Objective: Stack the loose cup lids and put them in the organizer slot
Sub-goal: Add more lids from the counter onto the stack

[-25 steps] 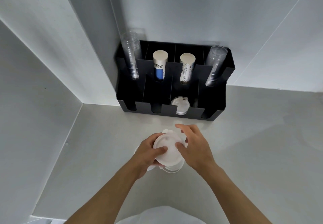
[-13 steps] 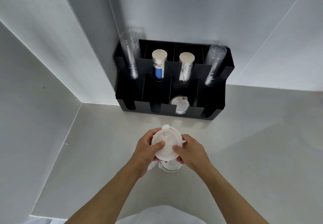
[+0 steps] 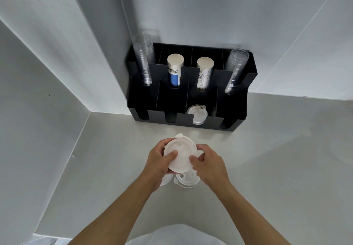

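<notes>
A white cup lid (image 3: 180, 156) is held above the surface (image 3: 267, 168), tilted so its face turns up toward the camera, with a small tab sticking out at its far edge. Whether it is a single lid or a few nested together cannot be told from this angle. The left hand (image 3: 159, 163) has its grip closed on the lid's left rim, thumb pressed on the face and fingers curled underneath. The right hand (image 3: 209, 165) is closed on the right rim in the same way, thumb tip on the face near the middle.

Directly beneath the held lid, more loose lids (image 3: 186, 180) lie on the surface (one shows its round openings, another peeks out under the left hand), partly hidden by both hands.

Farther back, a black organizer (image 3: 236, 109) stands against the wall (image 3: 210, 5) in the corner. Its low front row has four slots; the third from the left holds a stored lid (image 3: 196, 113) leaning upright, and the other three look dark inside. The taller back row carries a stack of clear cups (image 3: 143, 63) at the left end, a paper cup stack with a blue print (image 3: 174, 72), a paper cup stack with a dark line drawing (image 3: 204, 74), and another clear cup stack (image 3: 236, 70) at the right end.

Both forearms reach in from the bottom, above a white garment (image 3: 172, 235) at the lower edge.
</notes>
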